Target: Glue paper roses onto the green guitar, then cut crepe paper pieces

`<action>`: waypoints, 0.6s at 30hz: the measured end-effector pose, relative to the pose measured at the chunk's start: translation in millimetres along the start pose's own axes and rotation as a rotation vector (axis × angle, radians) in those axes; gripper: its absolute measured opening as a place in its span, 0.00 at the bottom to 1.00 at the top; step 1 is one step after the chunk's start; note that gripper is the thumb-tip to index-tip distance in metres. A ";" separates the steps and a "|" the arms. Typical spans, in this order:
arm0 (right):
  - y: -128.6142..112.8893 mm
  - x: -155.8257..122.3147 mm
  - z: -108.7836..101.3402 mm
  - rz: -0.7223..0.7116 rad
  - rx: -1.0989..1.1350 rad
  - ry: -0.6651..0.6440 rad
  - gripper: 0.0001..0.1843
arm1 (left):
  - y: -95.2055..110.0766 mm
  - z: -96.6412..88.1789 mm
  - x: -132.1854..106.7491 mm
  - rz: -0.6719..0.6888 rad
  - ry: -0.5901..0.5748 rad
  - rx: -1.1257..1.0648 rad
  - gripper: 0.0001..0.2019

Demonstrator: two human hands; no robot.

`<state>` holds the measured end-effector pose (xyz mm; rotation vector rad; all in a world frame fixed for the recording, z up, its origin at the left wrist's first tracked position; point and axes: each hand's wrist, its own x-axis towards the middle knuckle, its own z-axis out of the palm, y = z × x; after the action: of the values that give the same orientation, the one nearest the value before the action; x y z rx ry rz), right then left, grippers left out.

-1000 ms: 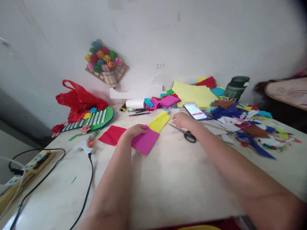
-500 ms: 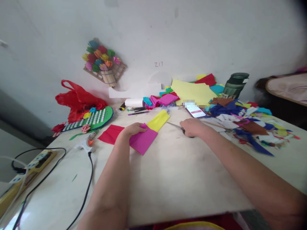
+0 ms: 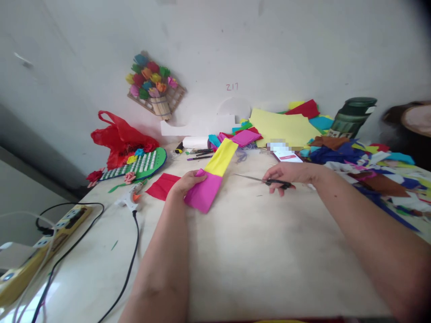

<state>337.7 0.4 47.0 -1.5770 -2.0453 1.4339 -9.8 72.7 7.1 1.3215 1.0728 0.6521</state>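
Observation:
My left hand [image 3: 189,183] is closed on a magenta piece of crepe paper [image 3: 206,193] at its upper left edge. A yellow strip of crepe paper [image 3: 221,157] sticks out beyond it, up and to the right; whether my fingers also pinch the yellow strip is hidden. In my right hand [image 3: 279,177] is a pair of scissors [image 3: 276,183], its dark handles among my fingers and its thin blades pointing left toward the papers, apart from them. A red piece of crepe paper [image 3: 164,186] lies on the table just left of my left hand.
A glue gun [image 3: 130,199] with a black cord lies at the left, near a power strip [image 3: 63,235]. Behind it are a green board with white pieces [image 3: 153,163] and a red plastic bag [image 3: 117,139]. A phone [image 3: 286,154], paper scraps [image 3: 380,179] and a green bottle [image 3: 353,117] stand right.
My left hand has lifted and tilted the magenta and yellow papers more upright. My right hand has turned, showing more of the scissors' handles. The whole view has shifted somewhat.

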 end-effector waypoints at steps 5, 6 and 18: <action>-7.6 23.4 6.9 -0.035 0.010 -0.051 0.28 | -2.2 -1.2 -2.8 0.088 0.024 -0.096 0.20; -10.0 27.4 7.2 -0.043 0.005 -0.069 0.27 | -2.4 -1.4 -3.1 0.104 0.027 -0.102 0.20; -37.3 59.0 13.1 -0.103 -0.017 -0.140 0.19 | 0.5 4.4 -0.1 0.133 -0.006 -0.071 0.22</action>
<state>280.7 42.7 46.2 -1.3910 -2.1868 1.5326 -5.9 70.7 7.2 1.3405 0.9541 0.7783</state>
